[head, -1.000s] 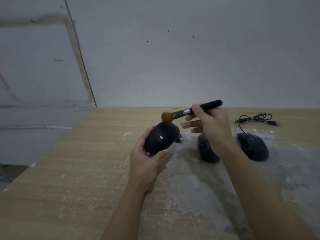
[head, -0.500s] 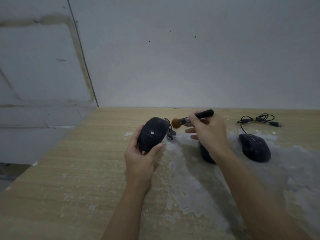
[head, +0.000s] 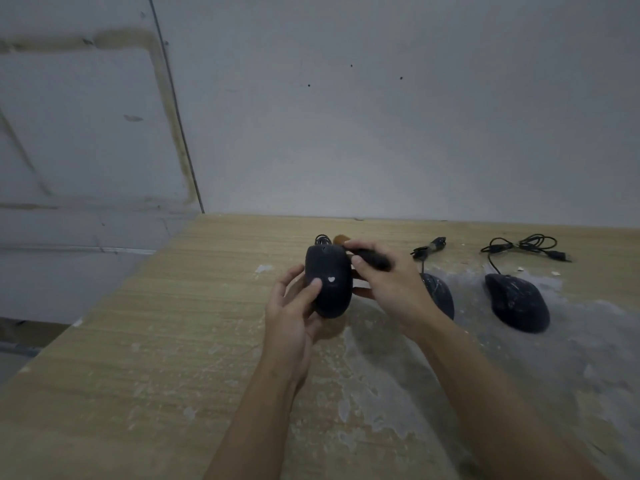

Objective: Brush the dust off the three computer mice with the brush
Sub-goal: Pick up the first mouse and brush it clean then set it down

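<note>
The black oval plastic computer mouse with a small white heart mark is lifted above the bench, in front of you and a little left of the middle. Its long axis runs almost straight away from you, the rounded back end low and near, the front end high and far, with its coiled black cable showing just behind the front. Your left hand makes the grip under and around it: the thumb presses on the top shell beside the heart, and the other fingers curl around the left side.

The black-handled brush with a brown soft tuft lies across the far right shoulder of this mouse. The tuft points left and away, at the front end; the handle points right and toward you. Your right hand pinches the handle with curled fingers, and it is just beside the mouse on its right side. So the brush hand is the nearer one to the front end, and I judge that the next strokes should run along the long axis, from the front toward the back.

To the right, a second dark dusty mouse sits on the light wooden bench, half hidden behind your right wrist. A third dark dusty mouse rests further right, its bundled cable behind it. Grey dust covers the bench around both.
</note>
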### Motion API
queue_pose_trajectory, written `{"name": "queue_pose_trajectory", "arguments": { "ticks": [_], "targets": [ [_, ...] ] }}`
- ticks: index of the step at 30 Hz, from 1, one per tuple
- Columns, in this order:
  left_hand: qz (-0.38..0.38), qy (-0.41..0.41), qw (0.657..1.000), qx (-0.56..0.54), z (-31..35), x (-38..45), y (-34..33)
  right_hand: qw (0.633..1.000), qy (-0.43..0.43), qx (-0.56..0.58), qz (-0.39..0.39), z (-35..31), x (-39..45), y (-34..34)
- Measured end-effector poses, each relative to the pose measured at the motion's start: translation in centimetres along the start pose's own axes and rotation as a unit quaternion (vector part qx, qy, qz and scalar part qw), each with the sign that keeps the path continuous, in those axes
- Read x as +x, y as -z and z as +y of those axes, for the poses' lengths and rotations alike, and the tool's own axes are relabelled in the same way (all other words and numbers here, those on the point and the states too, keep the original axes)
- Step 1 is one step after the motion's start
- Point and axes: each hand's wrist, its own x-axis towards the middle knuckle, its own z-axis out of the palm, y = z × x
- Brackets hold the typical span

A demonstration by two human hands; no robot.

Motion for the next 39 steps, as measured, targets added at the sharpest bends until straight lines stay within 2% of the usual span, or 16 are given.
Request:
{"name": "queue_pose_trajectory", "arguments": {
  "ticks": [3,7,10,12,14,15,18,19,22,24,26,28,30,33,37,39],
  "targets": [
    [0.014,0.021,1.0,0.014,-0.1,0.2,0.3,1.0,0.011,-0.017,-0.002,-0.6,-0.1,0.3],
    [-0.007,0.001,0.999,0.035,-0.4,0.3,0.5,0.987,0.079,-0.102,0.096,-1.7,0.2,1.3],
    [-0.009,-0.016,0.999,0.04,-0.4,0.2,0.4,0.99,0.111,-0.064,0.058,-2.6,0.2,2.0],
    [-0.011,-0.025,0.999,0.044,-0.2,0.2,0.4,0.985,0.132,-0.103,0.048,-2.4,0.2,2.0],
    [-0.014,-0.032,0.998,0.051,0.0,0.0,0.5,0.965,0.169,-0.169,0.105,-2.1,0.3,2.0],
    [-0.017,-0.035,0.998,0.055,0.1,0.0,0.6,0.963,0.178,-0.158,0.127,-2.2,0.3,2.0],
    [-0.025,-0.04,0.997,0.061,0.2,-0.2,0.6,0.983,0.161,-0.053,0.068,-3.2,0.0,2.0],
    [-0.026,-0.041,0.997,0.061,0.2,-0.2,0.6,0.983,0.16,-0.074,0.043,-3.3,-0.1,2.0],
    [-0.032,-0.042,0.996,0.068,0.1,-0.2,0.6,0.962,0.191,-0.171,0.092,-2.8,0.0,1.9],
    [-0.037,-0.044,0.996,0.071,0.1,-0.2,0.7,0.968,0.185,-0.137,0.1,-2.8,0.0,1.9],
    [-0.044,-0.049,0.995,0.076,0.1,-0.2,0.7,0.977,0.165,-0.117,0.067,-2.8,0.0,1.9],
    [-0.049,-0.057,0.994,0.082,0.1,-0.2,0.7,0.963,0.181,-0.174,0.096,-2.7,0.1,1.9],
    [-0.051,-0.058,0.993,0.085,0.0,-0.1,0.8,0.96,0.184,-0.166,0.126,-2.7,0.1,1.8],
    [-0.055,-0.058,0.993,0.092,-0.1,0.0,0.9,0.98,0.15,-0.104,0.077,-3.1,-0.1,1.6],
    [-0.063,-0.067,0.989,0.116,0.0,-0.3,0.7,0.963,0.176,-0.179,0.102,-3.3,-0.2,1.4],
    [-0.064,-0.073,0.989,0.111,0.0,-0.3,0.8,0.979,0.152,-0.125,0.05,-3.6,-0.4,1.4]
  ]
}}
